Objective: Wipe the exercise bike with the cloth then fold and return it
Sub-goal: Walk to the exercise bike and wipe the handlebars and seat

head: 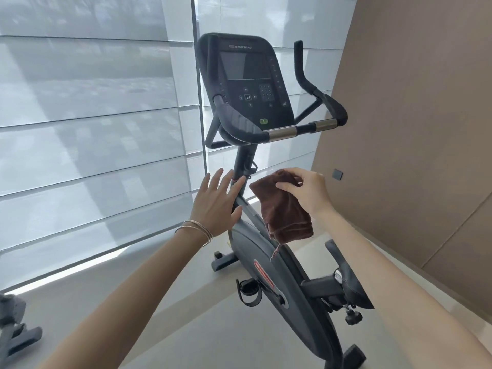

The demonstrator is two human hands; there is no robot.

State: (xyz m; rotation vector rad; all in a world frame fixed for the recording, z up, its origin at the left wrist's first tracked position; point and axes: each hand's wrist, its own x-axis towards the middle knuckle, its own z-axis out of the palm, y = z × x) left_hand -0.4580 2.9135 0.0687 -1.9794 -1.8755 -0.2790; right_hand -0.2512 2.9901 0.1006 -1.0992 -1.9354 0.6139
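A dark grey exercise bike [277, 278] stands in front of me, its console [247, 78] and handlebars [306, 129] up at the top and its saddle [351, 278] at the lower right. My right hand [308, 190] pinches the top of a brown cloth [285, 214], which hangs folded over in the air beside the bike's front post. My left hand [215, 203] is held flat with fingers spread, just left of the post, holding nothing. Thin bangles sit on my left wrist.
Large windows with pale blinds [93, 129] fill the left and back. A tan wall [412, 129] runs along the right with a small dark switch [337, 174]. Part of another machine [13, 326] shows at the lower left. Light floor surrounds the bike.
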